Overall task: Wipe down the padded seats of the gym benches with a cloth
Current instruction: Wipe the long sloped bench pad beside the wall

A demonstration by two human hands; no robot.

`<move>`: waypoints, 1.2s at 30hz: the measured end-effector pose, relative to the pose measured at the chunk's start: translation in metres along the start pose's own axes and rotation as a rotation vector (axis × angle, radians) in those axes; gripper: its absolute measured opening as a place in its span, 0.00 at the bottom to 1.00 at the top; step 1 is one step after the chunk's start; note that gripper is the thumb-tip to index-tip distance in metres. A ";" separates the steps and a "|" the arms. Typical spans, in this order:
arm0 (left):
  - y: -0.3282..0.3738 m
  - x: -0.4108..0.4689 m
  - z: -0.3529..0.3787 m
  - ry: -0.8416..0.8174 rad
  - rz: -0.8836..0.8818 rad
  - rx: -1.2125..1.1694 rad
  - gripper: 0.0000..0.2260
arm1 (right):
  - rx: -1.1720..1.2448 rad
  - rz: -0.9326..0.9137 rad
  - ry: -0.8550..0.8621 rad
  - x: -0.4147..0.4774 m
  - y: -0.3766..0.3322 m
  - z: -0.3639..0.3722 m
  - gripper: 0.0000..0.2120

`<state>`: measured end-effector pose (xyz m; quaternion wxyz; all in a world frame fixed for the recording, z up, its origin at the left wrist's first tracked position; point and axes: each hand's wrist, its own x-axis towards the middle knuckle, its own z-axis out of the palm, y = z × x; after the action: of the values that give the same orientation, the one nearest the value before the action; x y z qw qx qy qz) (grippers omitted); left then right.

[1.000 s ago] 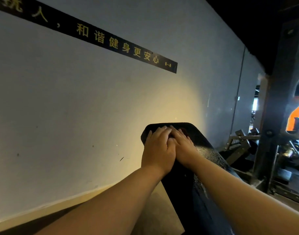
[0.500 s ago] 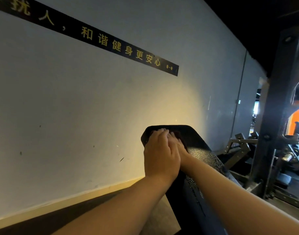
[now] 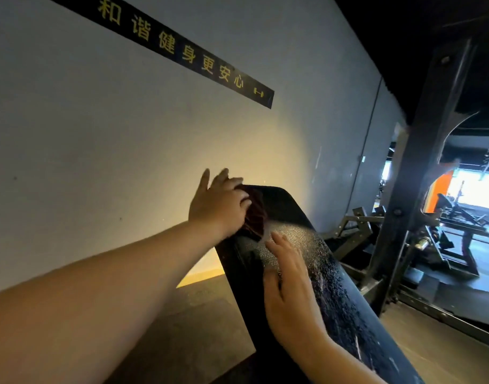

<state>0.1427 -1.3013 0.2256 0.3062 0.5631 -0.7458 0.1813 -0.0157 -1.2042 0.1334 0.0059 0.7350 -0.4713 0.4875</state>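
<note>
A second earlier both hands had lain stacked together on the far top of the black, textured vinyl bench pad (image 3: 315, 261), with the cloth hidden beneath them. Now they had parted. The left hand (image 3: 219, 205) had slid to the pad's far left corner, its fingers straight and fanned toward the pale grey wall (image 3: 99, 151) as the palm pressed the dark maroon crumpled cloth (image 3: 255, 214) against the upholstery; nothing was curled round the cloth that could be seen. The right hand (image 3: 289, 289) had drawn nearer, lying flat and open on the pad below the cloth, fingers extended up the slope and gripping nothing.

The cloth therefore sat at the pad's top left edge, partly showing to the right of the left palm. The beaded wet sheen across the pad's middle and right suggested that much of the surface remained to be dried. The split looked like a change from two-handed pressing to a one-handed stroke, the right hand steadying the inclined pad. A black steel rack upright (image 3: 421, 173) stood to the right.
</note>
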 end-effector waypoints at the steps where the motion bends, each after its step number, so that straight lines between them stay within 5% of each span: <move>1: -0.003 0.007 0.003 0.015 -0.061 0.007 0.19 | -0.037 -0.007 -0.011 -0.006 0.000 0.005 0.22; 4: 0.014 0.004 0.015 0.023 -0.048 0.047 0.22 | -0.029 0.125 0.027 -0.003 0.007 0.008 0.24; 12: 0.024 -0.053 0.009 -0.083 0.315 -0.125 0.18 | 0.027 0.293 0.051 -0.007 0.011 0.005 0.26; 18: 0.033 -0.013 0.010 -0.052 -0.002 -0.045 0.20 | -0.008 0.296 0.034 -0.005 0.011 0.007 0.27; 27: 0.040 -0.051 0.008 -0.171 0.371 -0.056 0.19 | 0.018 0.300 0.055 -0.007 0.009 0.005 0.27; 33: 0.058 -0.046 0.018 -0.015 0.006 -0.043 0.22 | 0.030 0.356 0.055 -0.007 0.009 0.002 0.28; 36: 0.081 -0.071 0.023 -0.061 0.099 -0.125 0.28 | 0.060 0.335 0.060 -0.009 0.009 0.000 0.28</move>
<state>0.0728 -1.2392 0.1678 0.3085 0.5105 -0.7916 0.1324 -0.0223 -1.2029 0.1225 -0.0831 0.6311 -0.5720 0.5173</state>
